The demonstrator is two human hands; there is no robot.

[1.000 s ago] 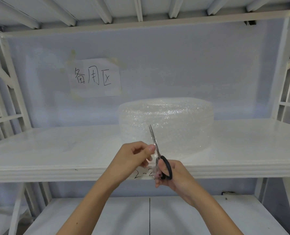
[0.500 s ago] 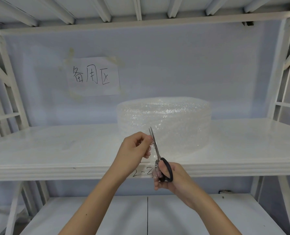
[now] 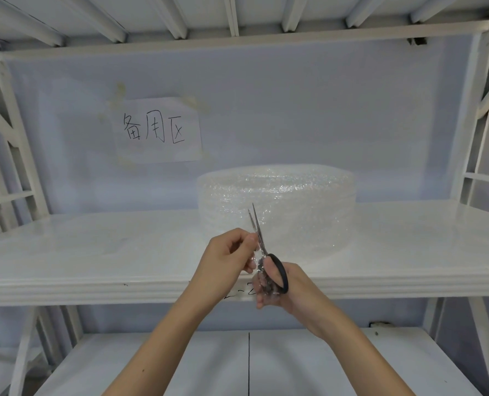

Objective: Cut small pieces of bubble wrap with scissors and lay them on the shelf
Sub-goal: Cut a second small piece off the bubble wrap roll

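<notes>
Before the shelf (image 3: 94, 252), right hand (image 3: 283, 287) gripping scissors (image 3: 262, 247); left hand (image 3: 226, 258) pinching bubble wrap strip (image 3: 256, 260).

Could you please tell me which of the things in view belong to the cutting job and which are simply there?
Job: scissors in the right hand; small bubble wrap piece pinched by the left hand; bubble wrap roll; shelf.

Simply there: paper sign taped to the wall; lower shelf.
</notes>
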